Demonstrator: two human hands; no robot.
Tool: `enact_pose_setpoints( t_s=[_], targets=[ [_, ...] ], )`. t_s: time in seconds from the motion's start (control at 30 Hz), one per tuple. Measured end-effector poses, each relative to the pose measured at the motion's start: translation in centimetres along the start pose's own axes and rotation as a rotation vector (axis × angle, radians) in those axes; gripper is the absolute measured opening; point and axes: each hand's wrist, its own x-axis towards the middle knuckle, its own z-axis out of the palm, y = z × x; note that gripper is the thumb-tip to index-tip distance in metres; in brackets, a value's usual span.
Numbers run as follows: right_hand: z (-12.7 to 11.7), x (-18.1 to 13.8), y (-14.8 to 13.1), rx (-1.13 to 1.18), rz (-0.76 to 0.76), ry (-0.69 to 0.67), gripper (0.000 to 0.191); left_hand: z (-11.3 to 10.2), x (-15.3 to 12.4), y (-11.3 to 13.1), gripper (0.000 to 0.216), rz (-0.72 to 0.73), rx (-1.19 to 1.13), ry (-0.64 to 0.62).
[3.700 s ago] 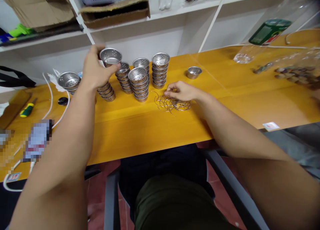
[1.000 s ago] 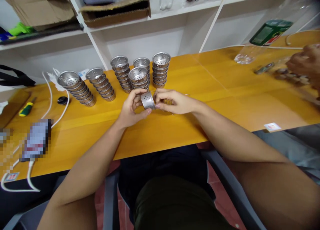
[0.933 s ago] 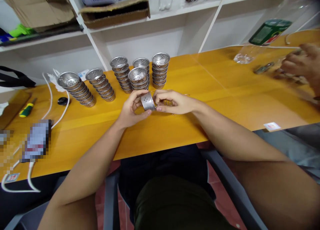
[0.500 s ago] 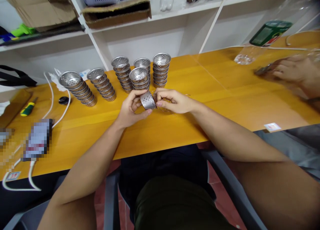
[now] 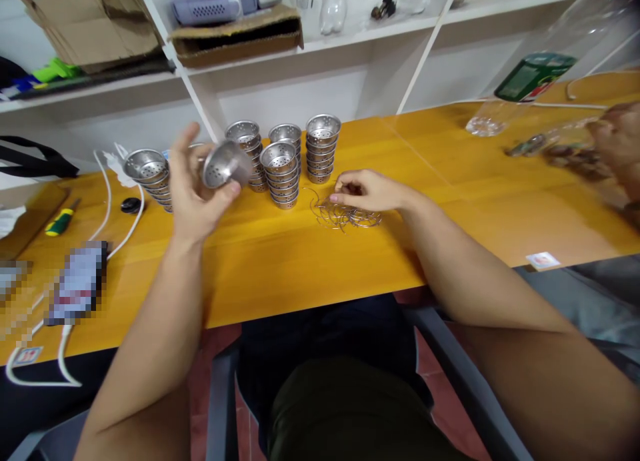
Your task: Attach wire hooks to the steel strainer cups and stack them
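Observation:
My left hand [image 5: 190, 197] grips a small perforated metal cup [image 5: 225, 166], tilted and blurred, raised above the table on the left. Behind that hand a stack of cups is mostly hidden. My right hand [image 5: 369, 190] rests over a loose pile of thin wire rings [image 5: 345, 215], its fingers curled and pressed together; what they hold, if anything, is hidden. Nested cups stand upright in several stacks: a left stack [image 5: 147, 171], a front middle stack [image 5: 280, 174], and a right stack [image 5: 323, 147], with others behind.
Toward the left lie a screwdriver [image 5: 61, 222], a black round cap [image 5: 131, 205], white cables and a blurred-out device [image 5: 80, 284]. At right stands a plastic bottle [image 5: 535, 77] near another person's hand [image 5: 620, 144] and small metal parts. A white shelf [image 5: 370, 31] runs behind.
My left hand has carried the cup up and left, away from my right hand. My right hand has let go of the cup and shifted right, over the wire rings.

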Motion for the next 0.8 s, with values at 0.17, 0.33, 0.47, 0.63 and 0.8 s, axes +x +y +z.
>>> enact_pose_setpoints(
  t_s=[0.17,0.33,0.47,0.63,0.8],
  targets=[
    [0.0,0.3,1.5,-0.129,0.151,-0.011,0.077,-8.3,7.5,0.8,0.148,-0.117,0.741,-0.009],
    [0.0,0.3,2.0,-0.141,0.185,-0.036,0.071,-9.4,12.5,3.4,0.122,-0.428,1.102,-0.345],
    [0.3,0.4,2.3,-0.103,0.182,-0.07,0.07,-7.6,13.4,4.5,0.101,-0.523,1.12,-0.463],
    [0.2,0.4,2.8,-0.085,0.21,-0.07,0.07,-5.7,13.6,6.5,0.103,-0.638,1.139,-0.46],
    [0.2,0.4,3.1,-0.074,0.211,-0.082,0.069,-5.8,14.6,7.5,0.105,-0.647,1.183,-0.564]
  ],
)
